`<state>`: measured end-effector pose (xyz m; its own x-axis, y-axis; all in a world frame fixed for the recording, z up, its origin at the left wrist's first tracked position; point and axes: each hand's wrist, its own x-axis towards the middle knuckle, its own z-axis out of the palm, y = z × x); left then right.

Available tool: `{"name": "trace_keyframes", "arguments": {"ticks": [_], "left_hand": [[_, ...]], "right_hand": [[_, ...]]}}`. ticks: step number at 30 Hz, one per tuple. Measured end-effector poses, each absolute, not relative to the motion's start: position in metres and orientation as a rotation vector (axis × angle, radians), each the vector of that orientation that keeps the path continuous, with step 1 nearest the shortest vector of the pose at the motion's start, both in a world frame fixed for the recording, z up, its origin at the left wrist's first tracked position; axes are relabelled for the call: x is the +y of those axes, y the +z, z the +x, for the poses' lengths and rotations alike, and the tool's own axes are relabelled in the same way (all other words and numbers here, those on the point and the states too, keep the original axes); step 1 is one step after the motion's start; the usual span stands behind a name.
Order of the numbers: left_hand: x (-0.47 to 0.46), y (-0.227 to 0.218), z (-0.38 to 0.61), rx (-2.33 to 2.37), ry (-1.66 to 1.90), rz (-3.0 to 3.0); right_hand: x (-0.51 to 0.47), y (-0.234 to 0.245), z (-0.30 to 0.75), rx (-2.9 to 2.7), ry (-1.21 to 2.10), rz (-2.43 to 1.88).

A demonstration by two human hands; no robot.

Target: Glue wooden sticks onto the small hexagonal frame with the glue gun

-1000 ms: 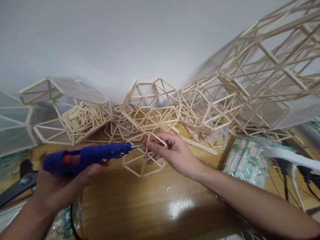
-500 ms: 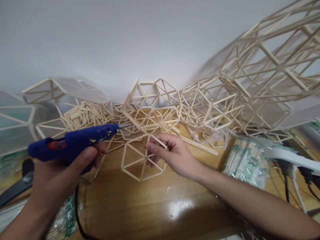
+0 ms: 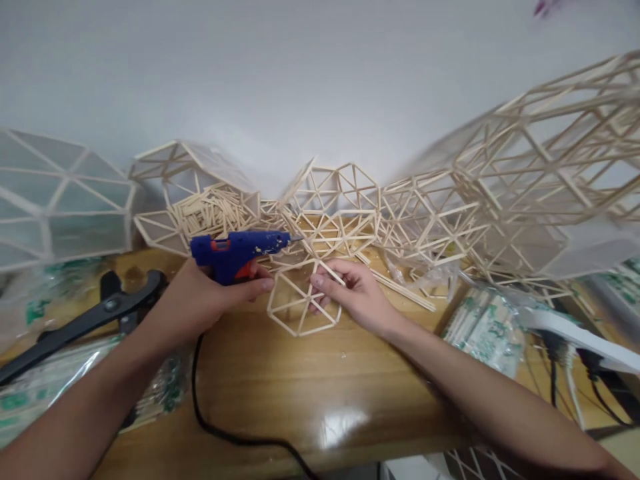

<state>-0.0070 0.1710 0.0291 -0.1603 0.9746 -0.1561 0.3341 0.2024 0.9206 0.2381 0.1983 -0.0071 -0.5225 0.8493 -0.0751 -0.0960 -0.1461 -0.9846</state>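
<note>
My left hand (image 3: 220, 293) is wrapped around the handle of a blue hot glue gun (image 3: 245, 250), whose metal nozzle points right. A hexagonal frame (image 3: 289, 328) of thin wooden sticks, with spokes meeting at a hub, is pinched between the thumb and fingers of my right hand (image 3: 350, 293). The nozzle sits just above and left of the frame's upper edge; I cannot tell whether they touch. Behind both hands stand more joined stick frames (image 3: 340, 220). My left thumb is close to the frame's left side.
Loose short sticks (image 3: 213, 212) are piled at back left beside covered stick panels (image 3: 65, 193). Black-handled cutters (image 3: 100, 313) lie at left. A large stick lattice (image 3: 545, 160) rises at right, over bagged sticks (image 3: 483, 327) and a white power strip (image 3: 590, 343). The gun's black cord (image 3: 240, 439) crosses the table (image 3: 310, 387).
My left hand has moved the glue gun forward and right, bringing its nozzle nearer the hexagonal frame. My right hand keeps its pinch on the frame. The camera view has shifted left.
</note>
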Motion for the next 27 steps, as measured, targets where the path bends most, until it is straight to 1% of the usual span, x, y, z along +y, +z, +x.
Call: {"name": "trace_keyframes", "arguments": {"ticks": [7, 11, 14, 16, 19, 24, 27], "left_hand": [[0.174, 0.022, -0.014, 1.508, 1.019, 1.2], [0.175, 0.022, -0.018, 1.448, 1.117, 1.167], [0.174, 0.026, -0.019, 1.388, 1.165, 1.158], [0.173, 0.03, -0.018, 1.378, 1.177, 1.158], [0.173, 0.035, -0.017, 1.391, 1.178, 1.169], [0.175, 0.034, -0.022, 1.403, 1.199, 1.171], [0.175, 0.032, -0.026, 1.409, 1.2, 1.167]], "right_hand": [[0.197, -0.008, 0.229, -1.36, 1.803, -0.84], [0.205, 0.001, 0.23, -1.212, 2.029, -0.71], [0.212, 0.006, 0.232, -1.155, 2.18, -0.752], [0.215, 0.007, 0.231, -1.153, 2.226, -0.805], [0.218, 0.001, 0.228, -1.16, 2.219, -0.858], [0.216, -0.008, 0.233, -1.215, 2.092, -0.828], [0.214, -0.007, 0.244, -1.258, 2.113, -0.793]]}}
